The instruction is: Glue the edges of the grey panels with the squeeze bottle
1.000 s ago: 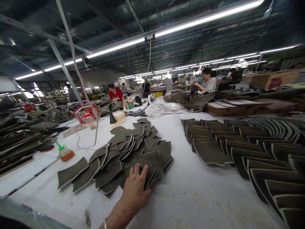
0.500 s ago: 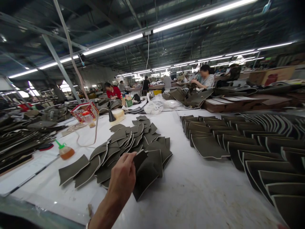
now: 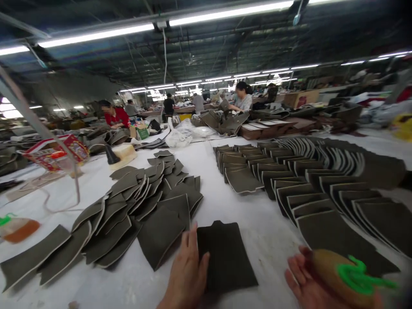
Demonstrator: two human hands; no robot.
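My left hand (image 3: pixel 188 268) is at the left edge of a dark olive leather-like panel (image 3: pixel 227 257), thumb over it and fingers along the edge. The panel lies on the white tabletop with a small tab at its far side. At the lower right, my right hand (image 3: pixel 298 274) is closed around a squeeze bottle (image 3: pixel 331 272) of amber liquid. The bottle is tilted on its side, its bright green nozzle blurred and pointing right. Just left of my left hand spreads a loose heap of similar panels (image 3: pixel 128 214) with pale edges.
Overlapping rows of panels (image 3: pixel 309 193) cover the right side. A second amber bottle (image 3: pixel 21 229) is at the left edge, below a red patterned bag (image 3: pixel 74 146) and a cable (image 3: pixel 77 184). Behind are plastic bags (image 3: pixel 178 137), stacked work and several people.
My left hand has brought a panel from the heap to the bare tabletop on its right. My right hand has come into view holding the bottle. The view has turned right.
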